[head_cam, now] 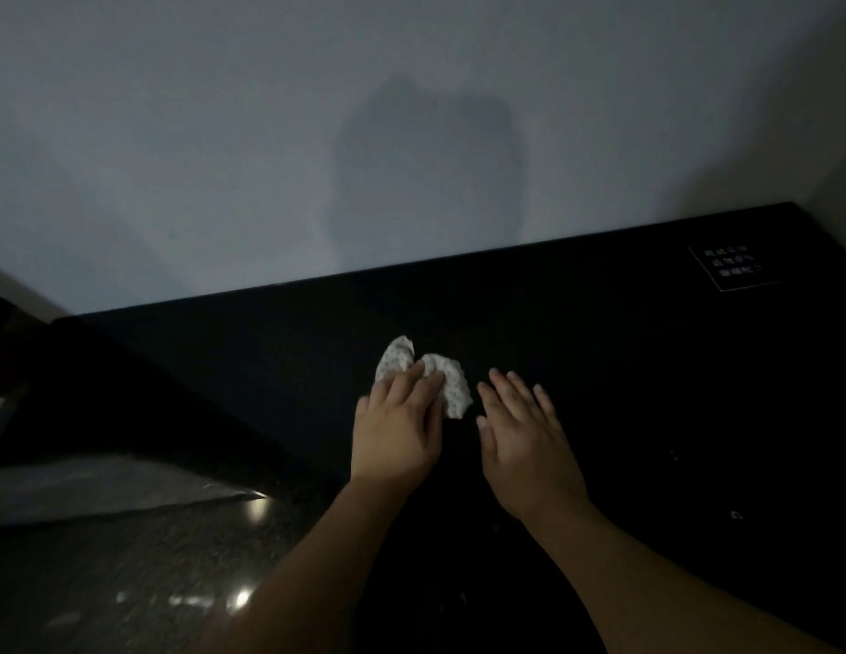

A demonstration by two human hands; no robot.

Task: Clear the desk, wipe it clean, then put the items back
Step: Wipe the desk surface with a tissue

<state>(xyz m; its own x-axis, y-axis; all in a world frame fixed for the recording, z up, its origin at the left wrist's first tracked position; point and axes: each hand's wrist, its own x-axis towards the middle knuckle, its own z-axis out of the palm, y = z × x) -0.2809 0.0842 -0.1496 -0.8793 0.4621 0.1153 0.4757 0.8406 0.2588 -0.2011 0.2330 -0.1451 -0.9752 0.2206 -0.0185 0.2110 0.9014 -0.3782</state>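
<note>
Along the bottom of the frame, two bare forearms reaching up from the lower edge over a dark scene. At lower left, a speckled, glossy stone-like floor (pixel 142 573) with small bright light reflections, and above it a pale grey slanted surface (pixel 81 483) of unclear make.

In the middle of the frame, the left hand (pixel 397 424) laid palm down on a crumpled white cloth with small dots (pixel 440 375), fingers bent over the near part of it and gripping it against the black, smooth desk top (pixel 647 370). Cloth bunched in two lobes, one poking out beyond the fingertips toward upper left, the other spilling out to the right of the hand. Just right of the cloth, the right hand (pixel 525 431), palm down, fingers straight and slightly spread, holding nothing; whether resting on the desk or hovering just above it cannot be told. Hands near each other but apart.

At lower right of the desk, a few tiny pale specks (pixel 736 514).

Farther back, at upper right of the desk top, a thin-lined square marking with rows of small white characters (pixel 732 269), too blurred to read.

Beyond the desk's far edge, a plain pale grey wall (pixel 223 134) filling the upper half, with a soft dark shadow (pixel 430 167) at centre.
</note>
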